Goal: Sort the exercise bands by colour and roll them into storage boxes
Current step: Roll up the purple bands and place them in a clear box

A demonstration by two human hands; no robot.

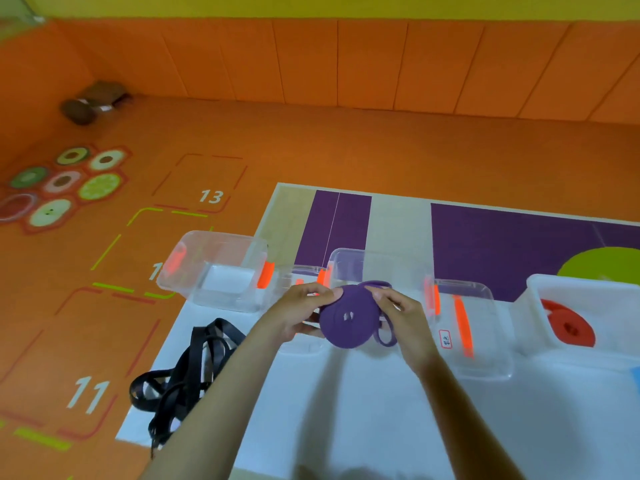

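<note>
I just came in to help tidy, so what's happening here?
A person is winding a purple band into a coil, gripping it with the left hand and right hand over the clear boxes; one loop hangs loose. A red roll already lies in the white box. Tangled black bands lie unrolled on the left.

The purple roll (pixel 349 320) hides part of the left hand (pixel 298 315) and much of the clear box (pixel 346 261) beyond both hands. Just right of the right hand (pixel 398 313), a box label (pixel 445 338) is too small to read. Farther right, the picture's edge cuts off the white box (pixel 581 289). Far beyond the left hand, a dark object (pixel 91 102) is too blurred to identify.
</note>
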